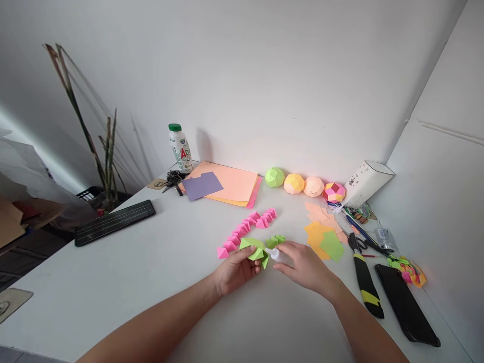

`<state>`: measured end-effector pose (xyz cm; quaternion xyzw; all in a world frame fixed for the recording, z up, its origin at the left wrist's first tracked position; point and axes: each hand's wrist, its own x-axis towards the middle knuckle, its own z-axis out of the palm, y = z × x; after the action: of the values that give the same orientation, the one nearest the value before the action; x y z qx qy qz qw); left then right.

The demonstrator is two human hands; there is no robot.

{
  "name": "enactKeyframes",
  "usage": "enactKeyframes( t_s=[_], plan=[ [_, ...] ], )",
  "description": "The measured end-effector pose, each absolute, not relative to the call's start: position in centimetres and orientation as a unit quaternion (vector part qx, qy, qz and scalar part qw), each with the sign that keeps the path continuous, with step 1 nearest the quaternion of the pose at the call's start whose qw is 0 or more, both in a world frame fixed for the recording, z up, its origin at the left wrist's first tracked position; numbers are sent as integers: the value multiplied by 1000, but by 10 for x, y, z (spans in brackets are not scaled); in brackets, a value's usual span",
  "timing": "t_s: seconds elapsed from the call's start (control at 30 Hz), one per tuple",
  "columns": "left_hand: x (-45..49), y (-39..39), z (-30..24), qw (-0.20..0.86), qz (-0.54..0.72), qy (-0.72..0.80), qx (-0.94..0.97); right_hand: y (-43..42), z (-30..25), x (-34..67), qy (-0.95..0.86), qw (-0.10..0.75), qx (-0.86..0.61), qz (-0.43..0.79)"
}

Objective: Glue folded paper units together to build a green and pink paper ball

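My left hand (239,267) pinches a green folded-paper piece (257,248) made of pointed facets. From the right, my right hand (307,264) grips a small white glue bottle (280,256), its narrow tip at the edge of the green paper. Whether glue is coming out is too small to tell. Just behind my hands lie a few more green folded units (275,241), partly hidden. A curving row of pink folded paper units (242,230) stretches behind and to the left of the piece I hold.
Paper balls (294,183) line the wall beside a white box (366,182). Coloured sheets (230,179) lie near a white bottle (182,151). Paper scraps (319,236), a box cutter (366,282), scissors (361,245) and a black phone-like case (406,304) are at right; a black strip (115,222) at left.
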<state>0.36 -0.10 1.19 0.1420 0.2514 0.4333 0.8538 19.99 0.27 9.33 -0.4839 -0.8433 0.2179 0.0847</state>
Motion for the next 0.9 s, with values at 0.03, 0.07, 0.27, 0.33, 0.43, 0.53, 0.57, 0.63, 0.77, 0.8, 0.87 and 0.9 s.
enactKeyframes(
  t_s=[0.03, 0.07, 0.27, 0.33, 0.43, 0.53, 0.57, 0.63, 0.77, 0.8, 0.87, 0.9],
  plan=[
    [4, -1, 12, 854, 434, 251, 142, 3, 93, 200, -847, 76, -482, 212],
    [4, -1, 12, 854, 434, 251, 141, 2, 93, 200, -850, 66, -479, 209],
    [4, -1, 12, 854, 434, 253, 137, 2, 94, 202, -842, 72, -486, 224],
    [4, -1, 12, 853, 435, 255, 136, 5, 95, 204, -821, 106, -508, 237],
    [4, -1, 12, 853, 437, 252, 134, 15, 89, 210, -763, 199, -560, 253],
    [4, -1, 10, 853, 441, 247, 131, 30, 75, 219, -696, 281, -614, 245],
    [4, 0, 9, 853, 442, 247, 130, 35, 69, 222, -679, 287, -634, 233],
    [4, 0, 8, 853, 442, 246, 129, 44, 59, 227, -664, 286, -659, 207],
    [4, 0, 8, 854, 439, 250, 126, 51, 46, 231, -666, 275, -667, 192],
    [4, 0, 9, 853, 439, 252, 126, 52, 45, 231, -668, 270, -667, 192],
    [4, -1, 10, 853, 439, 255, 125, 52, 45, 231, -672, 256, -668, 192],
    [4, -1, 10, 852, 439, 256, 124, 52, 47, 232, -673, 252, -667, 195]
  ],
)
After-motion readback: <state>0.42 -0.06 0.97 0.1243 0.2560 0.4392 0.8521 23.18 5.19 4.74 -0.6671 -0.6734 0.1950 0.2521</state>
